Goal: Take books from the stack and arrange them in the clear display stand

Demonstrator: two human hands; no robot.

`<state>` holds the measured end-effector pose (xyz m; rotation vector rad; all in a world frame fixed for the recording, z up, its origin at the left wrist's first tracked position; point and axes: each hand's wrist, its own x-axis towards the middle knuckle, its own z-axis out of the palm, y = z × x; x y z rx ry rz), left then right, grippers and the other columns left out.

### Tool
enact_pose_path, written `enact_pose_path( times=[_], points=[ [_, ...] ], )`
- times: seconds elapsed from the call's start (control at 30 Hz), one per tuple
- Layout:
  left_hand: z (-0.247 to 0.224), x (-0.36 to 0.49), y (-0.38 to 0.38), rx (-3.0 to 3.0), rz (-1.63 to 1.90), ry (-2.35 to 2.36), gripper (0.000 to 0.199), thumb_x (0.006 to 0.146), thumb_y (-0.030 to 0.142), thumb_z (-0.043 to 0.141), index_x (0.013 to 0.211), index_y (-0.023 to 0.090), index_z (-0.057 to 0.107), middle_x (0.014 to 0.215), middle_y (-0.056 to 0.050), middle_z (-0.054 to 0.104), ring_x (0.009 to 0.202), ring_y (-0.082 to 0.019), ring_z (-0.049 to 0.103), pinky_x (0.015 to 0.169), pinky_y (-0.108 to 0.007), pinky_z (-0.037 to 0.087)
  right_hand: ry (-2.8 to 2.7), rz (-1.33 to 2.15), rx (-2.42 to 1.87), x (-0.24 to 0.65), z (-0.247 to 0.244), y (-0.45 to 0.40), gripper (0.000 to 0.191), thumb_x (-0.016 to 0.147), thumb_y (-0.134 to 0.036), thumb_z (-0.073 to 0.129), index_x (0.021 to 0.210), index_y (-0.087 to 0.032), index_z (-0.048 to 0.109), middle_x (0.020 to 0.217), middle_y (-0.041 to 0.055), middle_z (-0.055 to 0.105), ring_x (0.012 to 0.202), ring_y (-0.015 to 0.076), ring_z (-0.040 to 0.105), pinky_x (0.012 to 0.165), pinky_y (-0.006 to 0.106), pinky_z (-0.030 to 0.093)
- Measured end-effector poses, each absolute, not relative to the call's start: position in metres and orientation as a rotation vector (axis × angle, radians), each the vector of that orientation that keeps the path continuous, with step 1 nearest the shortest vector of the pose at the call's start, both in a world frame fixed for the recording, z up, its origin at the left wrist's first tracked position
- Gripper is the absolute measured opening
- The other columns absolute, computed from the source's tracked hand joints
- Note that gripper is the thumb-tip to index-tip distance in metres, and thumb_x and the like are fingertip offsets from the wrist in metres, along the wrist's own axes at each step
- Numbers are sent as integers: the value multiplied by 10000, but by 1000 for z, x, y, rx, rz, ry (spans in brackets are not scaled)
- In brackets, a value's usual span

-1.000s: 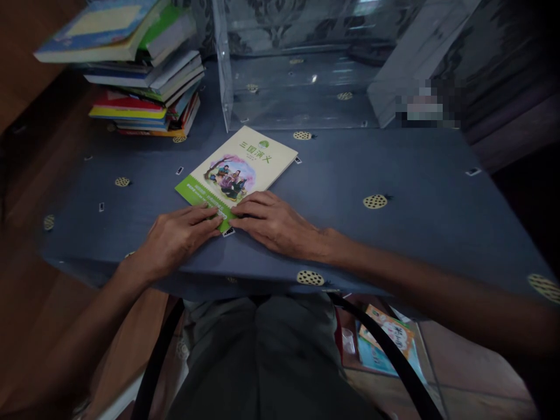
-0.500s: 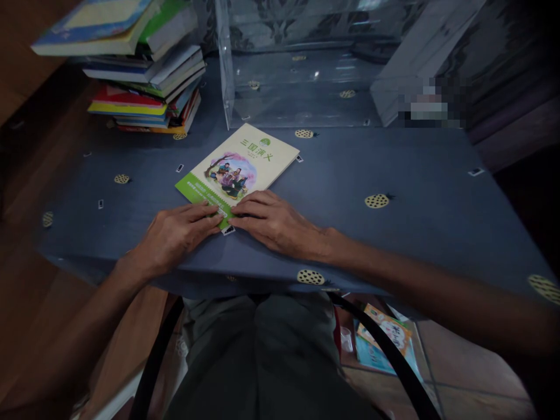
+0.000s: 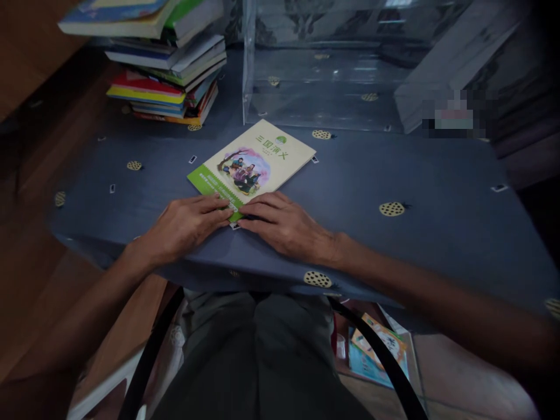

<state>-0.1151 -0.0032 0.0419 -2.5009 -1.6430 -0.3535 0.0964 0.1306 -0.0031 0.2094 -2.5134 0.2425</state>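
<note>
A thin cream book [image 3: 280, 166] with a green lower band and a round picture on its cover lies closed and slanted on the blue cloth. My left hand [image 3: 192, 224] rests at its near left edge, fingertips flat on the green band. My right hand [image 3: 291, 227] touches the near right edge, its fingers stretched out over the corner. Neither hand is wrapped round the book. The fingertips of the two hands are close together at the near corner.
A tall, uneven stack of books [image 3: 157, 96] stands at the back left. Behind the cream book is a clear plastic box [image 3: 319, 87]. The table [image 3: 350, 181] ends just before my lap. More books [image 3: 380, 350] lie low at the right, beyond a black chair arm [image 3: 153, 356].
The view has shifted a little, so the table and things on it appear further right. Both hands keep nearly the same place against the book.
</note>
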Motion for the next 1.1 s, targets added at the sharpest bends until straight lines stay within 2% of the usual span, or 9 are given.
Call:
enact_pose_path(
  times=[0.13, 0.3, 0.43, 0.63, 0.8, 0.93, 1.1],
  points=[
    [39, -117, -4, -2529, -364, -1704, 335, 1042, 346, 419, 1143, 236, 719, 1217, -60, 732, 1162, -242, 678, 971, -392, 585, -2503, 186, 227, 96, -3, 130, 236, 987, -124, 487, 1037, -140, 717, 1160, 128, 712, 1081, 259, 590, 903, 445, 529],
    [41, -117, -4, -2553, -364, -1678, 345, 1047, 324, 402, 1142, 217, 716, 1224, -80, 726, 1158, -255, 679, 960, -410, 586, -2507, 210, 239, 96, -2, 130, 280, 990, -108, 458, 1145, -155, 686, 1149, 113, 717, 1089, 245, 588, 915, 448, 526],
    [42, -115, -4, -2533, -336, -1658, 349, 1048, 308, 398, 1131, 192, 716, 1206, -88, 731, 1131, -260, 692, 935, -411, 597, -2513, 223, 238, 96, -4, 131, 258, 990, -124, 475, 1113, -169, 698, 1164, 109, 713, 1094, 246, 590, 908, 449, 521],
    [41, -118, -4, -2555, -352, -1635, 347, 1048, 313, 392, 1179, 219, 700, 1238, -79, 718, 1152, -244, 681, 969, -400, 580, -2505, 297, 237, 98, -4, 130, 300, 980, -105, 478, 1189, -182, 678, 1183, 109, 703, 1121, 242, 583, 934, 454, 500],
    [43, -116, -4, -2526, -330, -1585, 369, 1052, 301, 372, 1139, 172, 707, 1194, -106, 732, 1108, -271, 702, 902, -403, 607, -2541, 247, 245, 98, -4, 130, 292, 983, -104, 463, 1154, -181, 686, 1215, 111, 692, 1125, 244, 574, 945, 453, 490],
    [43, -116, -4, -2534, -323, -1597, 353, 1051, 291, 380, 1152, 185, 701, 1216, -97, 726, 1122, -251, 697, 954, -399, 586, -2535, 315, 239, 98, -4, 130, 320, 964, -86, 492, 1220, -178, 661, 1208, 125, 693, 1133, 253, 576, 949, 469, 478],
    [43, -117, -4, -2549, -315, -1645, 337, 1047, 309, 395, 1185, 218, 688, 1244, -73, 716, 1164, -245, 676, 974, -390, 581, -2552, 316, 243, 99, -4, 130, 315, 956, -84, 498, 1199, -183, 672, 1218, 124, 688, 1141, 260, 567, 948, 476, 470]
  ],
)
